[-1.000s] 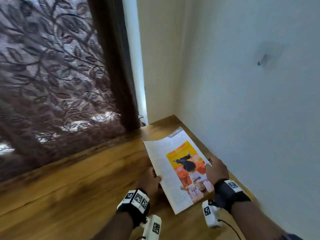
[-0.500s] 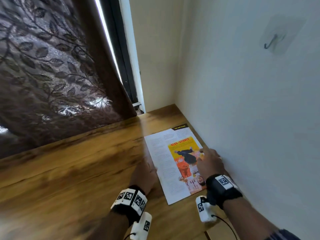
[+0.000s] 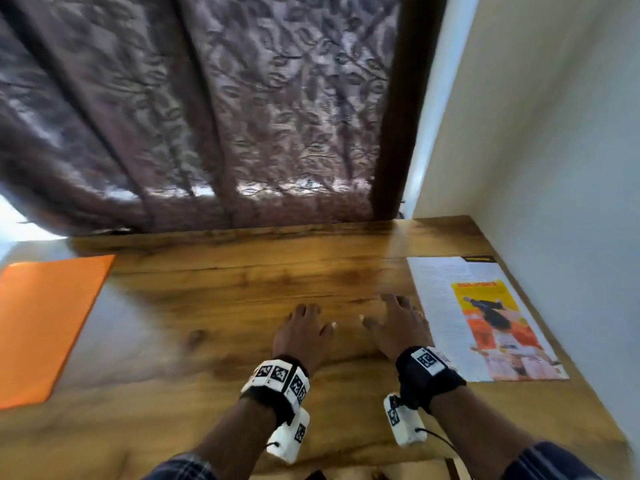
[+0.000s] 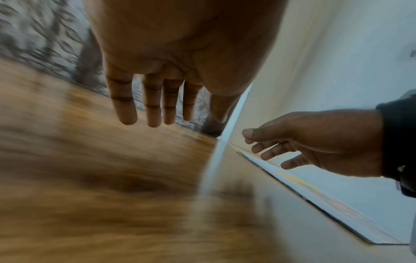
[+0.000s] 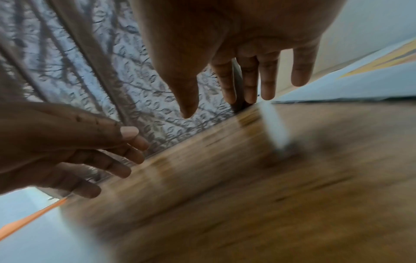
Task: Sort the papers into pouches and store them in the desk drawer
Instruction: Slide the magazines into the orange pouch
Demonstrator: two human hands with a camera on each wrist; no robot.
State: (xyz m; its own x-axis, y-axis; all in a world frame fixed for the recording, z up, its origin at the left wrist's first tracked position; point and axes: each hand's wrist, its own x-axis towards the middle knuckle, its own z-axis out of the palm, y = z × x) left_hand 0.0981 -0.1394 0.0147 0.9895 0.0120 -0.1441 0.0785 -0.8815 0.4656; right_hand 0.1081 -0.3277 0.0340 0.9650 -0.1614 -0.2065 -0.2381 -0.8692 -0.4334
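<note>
A printed page point(image 3: 481, 320) with a yellow and orange picture lies flat on the wooden desk point(image 3: 242, 282), close to the right wall. An orange pouch point(image 3: 45, 323) lies flat at the desk's far left. My left hand point(image 3: 304, 330) and right hand point(image 3: 398, 323) hover side by side over the bare wood in the middle, fingers spread and holding nothing. The right hand is just left of the page's edge. In the left wrist view my left hand point(image 4: 162, 99) hangs with straight fingers, and the page point(image 4: 326, 201) shows edge-on. My right hand point(image 5: 243, 78) is likewise spread.
A patterned brown curtain point(image 3: 225, 109) hangs along the desk's far edge. A pale wall point(image 3: 561, 168) borders the desk on the right. The desk's near edge runs under my forearms.
Both hands have let go of the page, which now lies flat by the wall. The hands moved left over the bare wood, and my view swung left, bringing the orange pouch into sight.
</note>
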